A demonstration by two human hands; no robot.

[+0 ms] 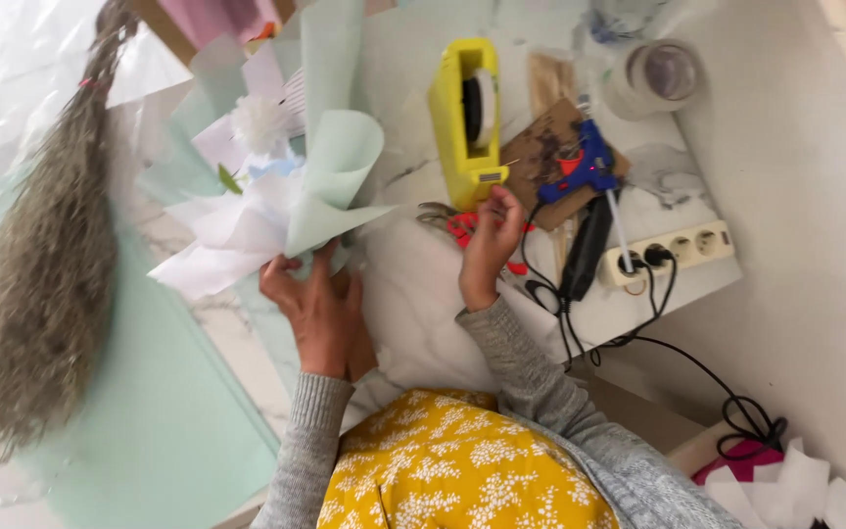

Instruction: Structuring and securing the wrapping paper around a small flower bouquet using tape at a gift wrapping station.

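While our left hand lies spread, fingers apart, against the base of the paper-wrapped bouquet, seemingly to keep its mint and white sheets from unfolding on the white table, our right hand reaches to the yellow tape dispenser, fingertips pinched together just below its front edge, though whether they grip tape we cannot tell. We count one bouquet, one dispenser, one blue glue gun parked on a brown board, one white power strip with two plugs in, and one bundle of dried grass lying to the left.
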